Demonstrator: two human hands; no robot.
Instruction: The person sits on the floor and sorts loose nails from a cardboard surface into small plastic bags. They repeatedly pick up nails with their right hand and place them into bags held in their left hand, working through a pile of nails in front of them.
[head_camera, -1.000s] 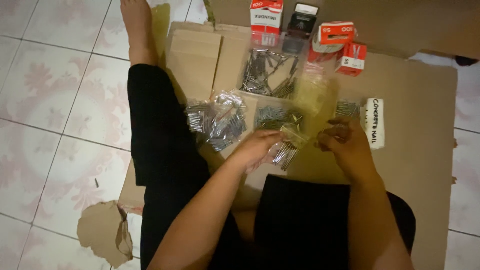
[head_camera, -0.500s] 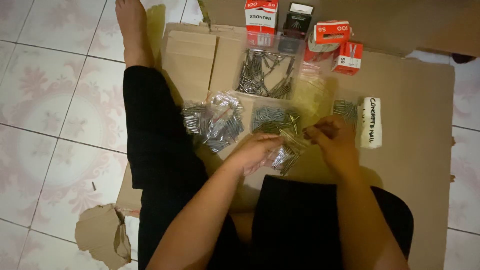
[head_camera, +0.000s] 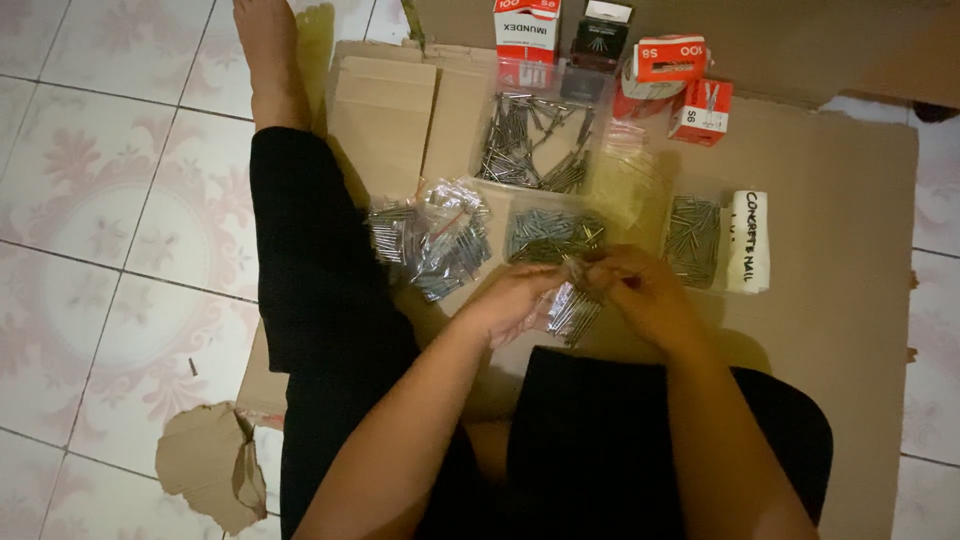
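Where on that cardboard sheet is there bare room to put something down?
The cardboard sheet is bare along its right side, beyond the white labelled roll. A smaller bare strip lies top left, on the flat cardboard pieces. It is crowded in the middle: nail bags, loose nails, small boxes and both hands.

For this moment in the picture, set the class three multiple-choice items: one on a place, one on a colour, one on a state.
1. Where does the torn cardboard scrap lie?
A. on the floor tiles, lower left
B. on the small boxes
C. in the person's lap

2. What colour are the small boxes at the top?
A. blue
B. red and white
C. green

3. What are both hands doing?
A. resting flat
B. holding a small clear bag of nails
C. lifting a box

Answers:
1 A: it lies beside the leg.
2 B: red with white panels.
3 B: left hand and right hand meet on the bag of nails.
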